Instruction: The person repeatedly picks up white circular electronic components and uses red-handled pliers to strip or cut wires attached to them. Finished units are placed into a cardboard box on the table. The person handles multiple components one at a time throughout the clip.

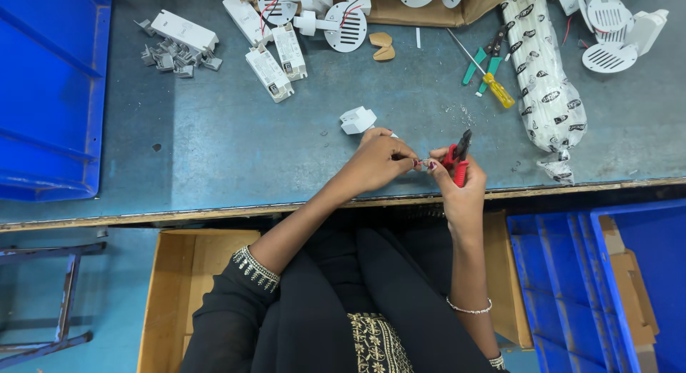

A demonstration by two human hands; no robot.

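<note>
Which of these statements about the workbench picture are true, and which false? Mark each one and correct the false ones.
1. The right hand holds red-handled pliers. True.
2. The left hand rests flat on the bench. False: it pinches a small part against the pliers.
3. A yellow-handled screwdriver lies on the bench. True.
4. The small white block lies inside the blue bin. False: it lies on the bench, near the left hand.
</note>
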